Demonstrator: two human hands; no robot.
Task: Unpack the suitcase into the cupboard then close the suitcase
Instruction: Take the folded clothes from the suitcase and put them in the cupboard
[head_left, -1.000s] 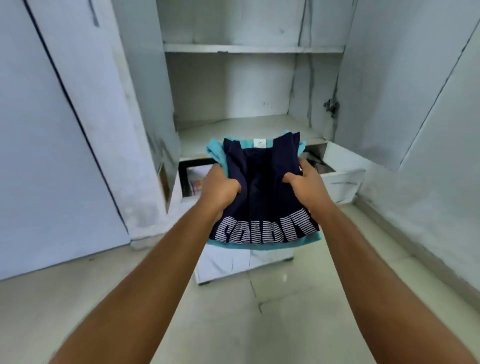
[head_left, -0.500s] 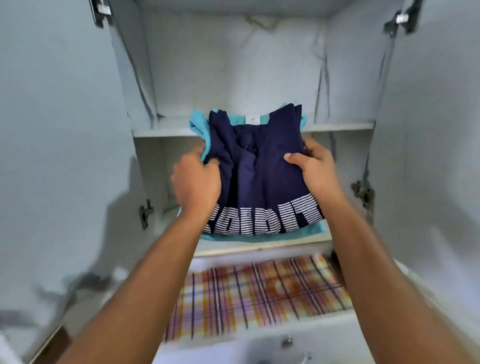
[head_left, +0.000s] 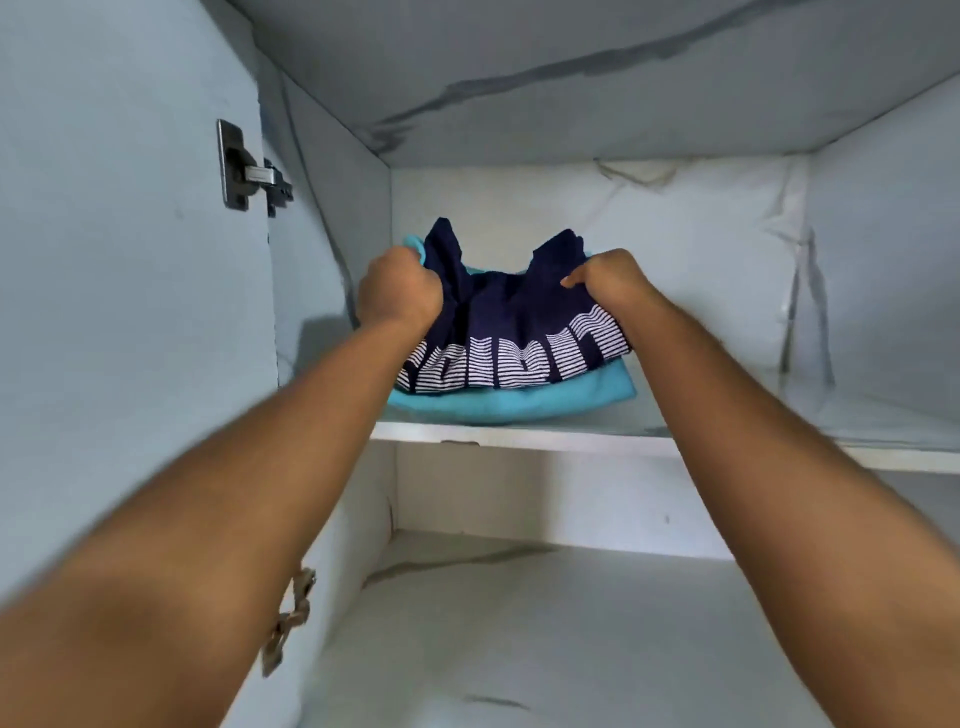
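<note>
The clothes are a folded stack of two: a navy shirt (head_left: 498, 317) on top, with white striped block letters across its near edge, and a teal garment (head_left: 519, 402) beneath, showing along the near edge, at the right corner and in a small patch at the far left. The navy cloth is bunched up into two peaks at its far side, where the hands pinch it. The letters cannot be read.

The stack rests on the upper shelf (head_left: 524, 439) of the cupboard (head_left: 675, 249), toward the left of that compartment, its near edge just behind the shelf lip. The rest of this shelf, to the right, is bare. The lower shelf (head_left: 545, 634) holds nothing in view.

The left hand (head_left: 400, 293) is closed in a fist on the stack's left side, gripping both layers. The right hand (head_left: 608, 283) is clamped on the right side, thumb on top of the navy cloth.

The door (head_left: 130, 312) stands open at left, with a metal hinge (head_left: 249, 169) near its top and another hinge (head_left: 288, 618) lower down, partly behind the left forearm.
</note>
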